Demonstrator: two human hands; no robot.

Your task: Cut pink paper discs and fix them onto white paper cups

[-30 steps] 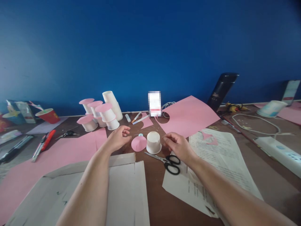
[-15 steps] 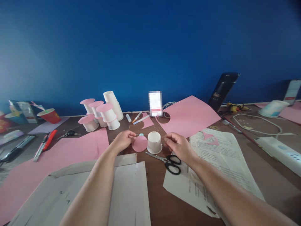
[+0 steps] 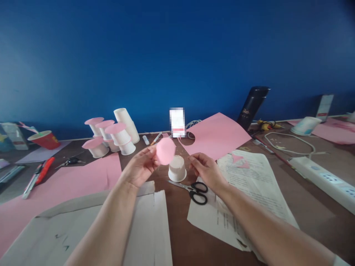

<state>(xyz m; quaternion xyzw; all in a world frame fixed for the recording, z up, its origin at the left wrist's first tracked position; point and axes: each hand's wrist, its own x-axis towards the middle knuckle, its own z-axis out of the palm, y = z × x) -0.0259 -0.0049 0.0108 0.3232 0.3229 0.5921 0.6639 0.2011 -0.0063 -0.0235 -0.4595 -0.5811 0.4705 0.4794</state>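
Nearest the person, scissors (image 3: 190,187) lie between the hands, crowding the front of the upturned white cup (image 3: 177,170). The right hand (image 3: 206,169) is curled beside it; I can't tell whether it pinches anything. The left hand (image 3: 141,165) has just lifted the pink disc (image 3: 165,151) off the table (image 3: 180,232), gripping its edge, so it's now free to place. Beyond the left hand stand pink-topped cups (image 3: 118,135); beyond the right, a pink sheet (image 3: 219,138).

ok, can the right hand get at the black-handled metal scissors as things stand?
Likely yes: the right hand is close to the black-handled metal scissors, with nothing lying over their handles. The upturned white paper cup stands beyond the blades, clear of the handles.
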